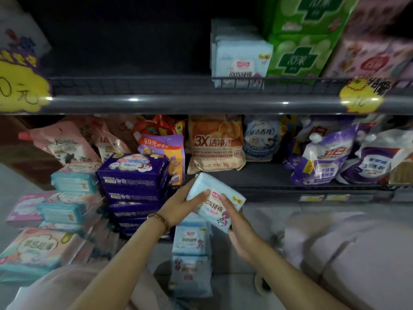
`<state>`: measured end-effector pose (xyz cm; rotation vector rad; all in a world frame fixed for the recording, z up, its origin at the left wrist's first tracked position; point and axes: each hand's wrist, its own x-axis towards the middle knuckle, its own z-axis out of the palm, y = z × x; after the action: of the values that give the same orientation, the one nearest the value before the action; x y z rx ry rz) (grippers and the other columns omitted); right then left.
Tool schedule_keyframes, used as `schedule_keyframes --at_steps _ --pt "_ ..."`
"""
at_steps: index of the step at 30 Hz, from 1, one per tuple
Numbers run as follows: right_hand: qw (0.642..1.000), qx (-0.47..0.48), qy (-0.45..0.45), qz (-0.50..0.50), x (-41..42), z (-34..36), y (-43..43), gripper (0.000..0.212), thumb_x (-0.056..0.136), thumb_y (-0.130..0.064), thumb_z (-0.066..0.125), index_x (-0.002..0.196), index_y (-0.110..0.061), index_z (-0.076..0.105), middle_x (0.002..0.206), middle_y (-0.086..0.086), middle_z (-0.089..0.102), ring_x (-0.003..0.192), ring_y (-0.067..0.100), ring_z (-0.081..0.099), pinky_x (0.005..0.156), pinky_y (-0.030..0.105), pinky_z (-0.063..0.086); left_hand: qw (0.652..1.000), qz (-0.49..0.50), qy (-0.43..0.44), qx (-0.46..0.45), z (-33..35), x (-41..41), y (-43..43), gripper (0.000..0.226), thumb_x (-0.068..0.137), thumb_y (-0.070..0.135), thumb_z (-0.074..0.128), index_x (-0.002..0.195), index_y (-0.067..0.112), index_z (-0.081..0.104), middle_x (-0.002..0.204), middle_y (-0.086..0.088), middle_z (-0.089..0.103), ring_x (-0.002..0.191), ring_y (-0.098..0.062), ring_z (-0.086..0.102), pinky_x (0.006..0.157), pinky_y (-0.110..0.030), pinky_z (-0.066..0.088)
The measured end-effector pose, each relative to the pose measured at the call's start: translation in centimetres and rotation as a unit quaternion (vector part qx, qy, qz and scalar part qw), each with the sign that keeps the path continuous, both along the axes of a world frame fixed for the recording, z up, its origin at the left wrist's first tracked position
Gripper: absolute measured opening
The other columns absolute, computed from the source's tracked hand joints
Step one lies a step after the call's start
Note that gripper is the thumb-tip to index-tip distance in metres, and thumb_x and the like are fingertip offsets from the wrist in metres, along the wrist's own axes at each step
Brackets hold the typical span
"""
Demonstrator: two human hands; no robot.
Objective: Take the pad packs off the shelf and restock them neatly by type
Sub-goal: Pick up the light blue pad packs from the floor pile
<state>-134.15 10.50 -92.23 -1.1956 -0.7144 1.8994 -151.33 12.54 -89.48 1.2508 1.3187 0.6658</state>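
We've got one light-blue pad pack [212, 209] up in both hands, in front of the lower shelf [268, 175] and tilted, top end leaning away to the left. L grip [178, 204] is wrapped on the pack's upper-left end, thumb across the printed face, fingers curled behind. R grip [239, 229] pinches the lower-right end, thumb on the front & fingers under it. Beaded bracelet [157, 220] on the L wrist.

Right under the held pack, a short pile of matching light-blue packs [191, 240] sits on the floor [263, 215]. To its left: a tall stack of dark purple packs [134, 173], then teal packs [74, 182] piled beside it, & a big pink pack [38, 249] nearest us at the lower left.

Upper shelf [201, 104]: left part dark; more light-blue packs [241, 61] stand behind the wire rail, w/ green boxes [297, 50] touching them on the right & pink packs [368, 57] past those. Yellow price tags [20, 86] hang on the rail at both ends.

Lower shelf holds detergent pouches, incl. an orange bag [215, 146] & purple-white pouches [324, 157]. Far right of the view is too blurred to call
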Motion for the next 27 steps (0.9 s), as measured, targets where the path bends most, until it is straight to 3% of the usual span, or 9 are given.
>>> schedule_keyframes --at_steps 2,6,10,13,15,17,21,24,27 --pt "0.997 0.077 0.001 -0.015 0.9 4.4 0.7 0.073 0.07 -0.043 0.069 0.136 -0.021 0.047 0.114 0.003 0.071 0.103 0.017 0.068 0.075 0.025 0.056 0.996 0.008 -0.011 0.083 3.9 0.6 0.2 0.069 0.072 0.07 0.061 0.133 0.045 0.042 0.119 0.009 0.064 0.104 -0.011 0.065 0.09 -0.039 0.054" --pt "0.966 0.252 -0.032 -0.036 2.9 12.9 1.9 0.063 0.071 -0.036 0.071 0.129 -0.027 0.049 0.111 -0.003 0.072 0.098 0.01 0.069 0.071 0.02 0.056 0.969 -0.001 -0.022 0.248 11.7 2.2 1.4 0.077 0.074 0.07 0.061 0.141 0.046 0.032 0.133 0.002 0.051 0.117 -0.019 0.057 0.09 -0.04 0.053" --pt "0.907 0.414 -0.078 -0.025 4.5 19.5 4.5 0.11 0.063 -0.042 0.086 0.15 -0.022 0.021 0.129 -0.006 0.063 0.115 0.013 0.062 0.081 0.023 0.055 0.927 0.021 0.012 0.374 18.4 3.5 3.1 0.084 0.069 0.075 0.059 0.143 0.052 0.025 0.137 0.021 0.041 0.12 0.0 0.05 0.09 -0.027 0.053" --pt "0.869 0.481 -0.115 0.001 5.7 23.7 7.3 0.103 0.063 -0.04 0.084 0.145 -0.028 0.024 0.129 -0.017 0.061 0.118 0.007 0.059 0.084 0.019 0.053 0.901 0.018 0.012 0.433 21.6 4.0 5.5 0.088 0.071 0.071 0.061 0.145 0.051 0.019 0.143 0.025 0.035 0.126 0.002 0.046 0.095 -0.029 0.051" --pt "0.843 0.519 -0.141 0.012 6.5 25.9 9.4 0.096 0.066 -0.031 0.083 0.141 -0.035 0.022 0.127 -0.029 0.056 0.12 -0.001 0.055 0.087 0.015 0.05 0.89 0.015 0.007 0.455 22.8 4.1 7.5 0.088 0.073 0.064 0.066 0.145 0.05 0.018 0.147 0.023 0.033 0.129 -0.001 0.044 0.098 -0.036 0.05" --pt "0.822 0.541 -0.175 0.019 7.1 27.4 11.8 0.107 0.064 -0.036 0.084 0.145 -0.031 0.015 0.132 -0.031 0.05 0.126 -0.002 0.049 0.092 0.017 0.049 0.885 0.014 0.014 0.466 23.6 4.0 9.8 0.087 0.075 0.057 0.069 0.144 0.053 0.016 0.149 0.021 0.032 0.13 -0.002 0.043 0.098 -0.037 0.05" --pt "0.788 0.568 -0.233 0.049 6.8 29.1 17.6 0.11 0.06 -0.042 0.086 0.143 -0.04 0.014 0.131 -0.034 0.047 0.125 -0.001 0.049 0.097 0.029 0.051 0.875 0.027 0.041 0.482 25.3 3.0 14.7 0.092 0.075 0.046 0.073 0.144 0.055 0.013 0.149 0.025 0.029 0.128 0.008 0.041 0.095 -0.018 0.047" --pt "0.764 0.58 -0.279 0.04 5.7 30.4 22.3 0.101 0.057 -0.035 0.086 0.136 -0.043 0.022 0.116 -0.038 0.049 0.114 -0.01 0.051 0.092 0.019 0.051 0.88 0.021 0.037 0.474 26.7 1.8 18.6 0.089 0.073 0.042 0.074 0.141 0.055 0.018 0.144 0.028 0.034 0.124 0.013 0.042 0.091 -0.008 0.044" --pt "0.76 0.57 -0.309 0.034 4.7 30.4 26.7 0.099 0.057 -0.031 0.088 0.133 -0.036 0.024 0.115 -0.023 0.056 0.103 -0.01 0.059 0.085 0.012 0.05 0.892 0.024 0.038 0.45 26.3 0.9 22.8 0.085 0.069 0.052 0.072 0.14 0.057 0.024 0.141 0.027 0.039 0.125 0.011 0.042 0.101 -0.016 0.041"
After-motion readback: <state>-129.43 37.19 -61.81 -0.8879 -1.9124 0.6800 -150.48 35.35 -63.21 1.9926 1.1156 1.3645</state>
